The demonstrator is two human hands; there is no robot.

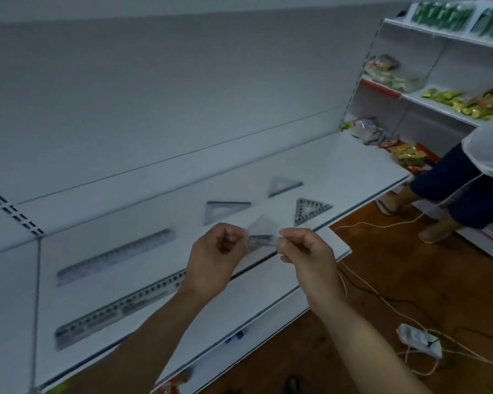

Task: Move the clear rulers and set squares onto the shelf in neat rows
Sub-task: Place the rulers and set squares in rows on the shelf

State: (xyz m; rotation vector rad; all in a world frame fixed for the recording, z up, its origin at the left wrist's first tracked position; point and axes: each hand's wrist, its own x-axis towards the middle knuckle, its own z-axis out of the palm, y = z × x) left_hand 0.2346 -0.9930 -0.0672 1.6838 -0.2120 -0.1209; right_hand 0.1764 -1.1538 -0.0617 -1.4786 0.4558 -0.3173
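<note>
**Clear set square held up in both hands, five pieces lying on the shelf**

The clear set square [261, 236] is in the air just above the front edge of the white shelf [339, 166], strung between two hands. The left hand [214, 260] pinches its left end between thumb and forefinger, with the other fingers curled in. The right hand [305, 255] does the same on the right end. So the piece sits right between the two sets of fingertips, with its point tipped up and away toward the shelf. It's pretty blurry, so I can't tell exactly how much of each edge the fingers cover.

Count on the shelf is two rulers and three set squares, so four set squares with the held one.
- The back ruler [114, 255] and front ruler [117, 309] lie on the left side, roughly parallel and apart. The front one's right end runs behind the left wrist.
- The left set square [228, 204] sits just beyond the left hand.
- The far set square [285, 189] is further back and to the right.
- The near set square [313, 203] is by the front edge, just beyond the right hand.

Below is a lower shelf [254, 305], then a wooden floor [382, 280] with one white power strip [420, 340] and thin cords [382, 300]. One other person [453, 177] stands at the right, next to racks of snack packets [404, 155].
</note>
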